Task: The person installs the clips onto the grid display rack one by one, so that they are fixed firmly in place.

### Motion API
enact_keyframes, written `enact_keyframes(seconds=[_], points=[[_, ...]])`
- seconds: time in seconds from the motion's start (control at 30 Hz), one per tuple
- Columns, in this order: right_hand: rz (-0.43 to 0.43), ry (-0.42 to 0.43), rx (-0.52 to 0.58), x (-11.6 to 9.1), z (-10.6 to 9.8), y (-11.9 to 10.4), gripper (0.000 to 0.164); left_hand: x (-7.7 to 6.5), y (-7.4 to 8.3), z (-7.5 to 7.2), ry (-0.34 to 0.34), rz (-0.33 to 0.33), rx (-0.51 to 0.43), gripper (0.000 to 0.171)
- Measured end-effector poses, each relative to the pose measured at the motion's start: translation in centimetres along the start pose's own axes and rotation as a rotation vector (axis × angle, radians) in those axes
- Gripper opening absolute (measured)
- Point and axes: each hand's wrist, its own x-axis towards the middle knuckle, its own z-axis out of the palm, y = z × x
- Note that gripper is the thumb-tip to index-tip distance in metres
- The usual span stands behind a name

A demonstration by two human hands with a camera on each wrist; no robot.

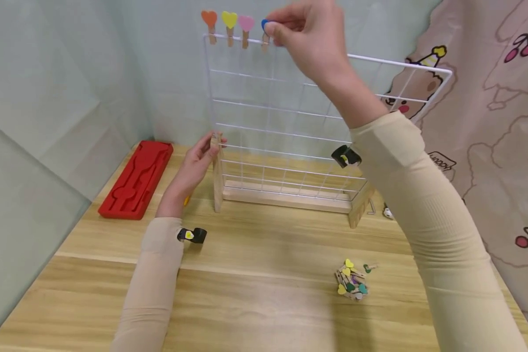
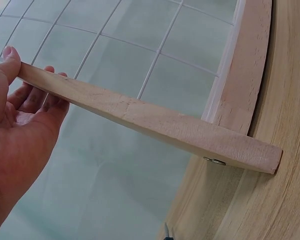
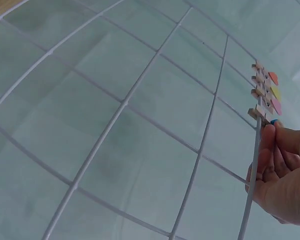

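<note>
A white wire grid panel (image 1: 286, 132) stands upright in a wooden base (image 1: 286, 198). Along its top wire sit three heart clothespins: orange (image 1: 209, 19), yellow (image 1: 230, 20) and pink (image 1: 246, 23). To their right, my right hand (image 1: 312, 39) pinches a blue heart clothespin (image 1: 265, 41) at the top wire; its heart is mostly covered by the thumb and fingers. In the right wrist view, the jaws of that clothespin meet the wire. My left hand (image 1: 195, 164) grips the top of the left wooden post (image 2: 140, 117), thumb on one side and fingers on the other.
A pile of heart clothespins (image 1: 351, 283) lies on the table (image 1: 246, 303) at the front right, one green-hearted clothespin (image 1: 369, 268) beside it. A red moulded case (image 1: 134, 181) lies at the left. Behind the right post (image 1: 360, 208) is a hex key (image 1: 371, 208).
</note>
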Motion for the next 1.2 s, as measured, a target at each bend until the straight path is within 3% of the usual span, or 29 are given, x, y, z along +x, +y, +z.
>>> enact_keyframes(seconds=[0.3,0.5,0.67,0.8,0.9,1.03,1.2], points=[[-0.008,-0.065,-0.011,0.1,-0.7,0.7,0.028,0.7,-0.9,0.5,-0.006,0.032,-0.003,0.041],[-0.032,-0.060,0.037,-0.1,-1.4,1.4,0.036,0.2,0.1,1.0,-0.023,0.012,-0.005,0.044],[-0.193,-0.011,0.022,-2.1,-1.9,1.4,0.040,-0.3,1.4,1.0,-0.013,-0.002,-0.002,0.045],[-0.289,-0.090,-0.037,-5.4,-1.9,2.2,0.034,-0.4,1.8,0.5,0.006,-0.010,0.002,0.046],[-0.356,-0.166,-0.087,-7.8,-1.4,5.4,0.029,-0.3,1.6,0.2,0.015,-0.012,0.004,0.046],[-0.426,-0.259,-0.150,-11.7,-0.9,11.6,0.025,-0.2,0.9,-0.2,0.033,-0.005,-0.003,0.044],[-0.321,-0.386,-0.217,-18.4,-2.4,18.8,0.023,0.0,-0.3,-0.4,0.026,-0.003,-0.001,0.044]])
